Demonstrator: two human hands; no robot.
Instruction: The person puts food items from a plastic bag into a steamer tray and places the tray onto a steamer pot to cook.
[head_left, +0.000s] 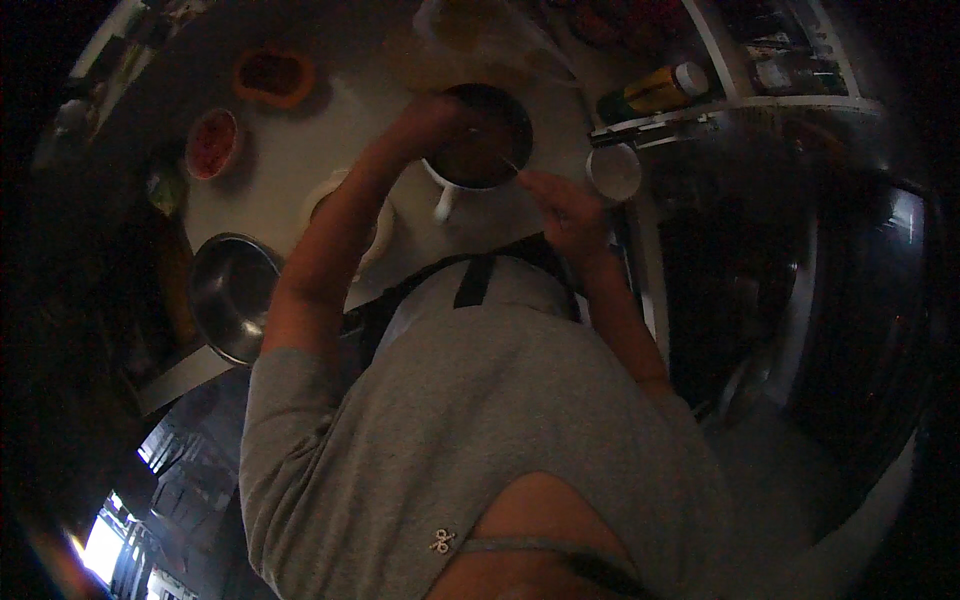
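A saucepan (480, 169) with a dark inside, a pale outer wall and a white handle (445, 202) pointing towards me stands on the pale worktop. Something brownish lies in it, too dim to name. My left hand (442, 120) is over the pan's left side, fingers downward; the dark hides whether it holds anything. At the pan's lower right rim, my right hand (570, 210) grips a thin utensil (510, 162), perhaps a spoon, whose far end reaches into the pan. Beneath my left forearm sits a round, cream-coloured dish (384, 225), partly covered by the arm.
A stainless steel bowl (232, 296) stands at the worktop's left front edge. Further back are a bowl with red contents (212, 144) and an orange container (274, 77). A white cup (613, 172) is right of the pan; a white-capped bottle (652, 91) lies beyond. A see-through plastic bag (487, 34) rests behind.
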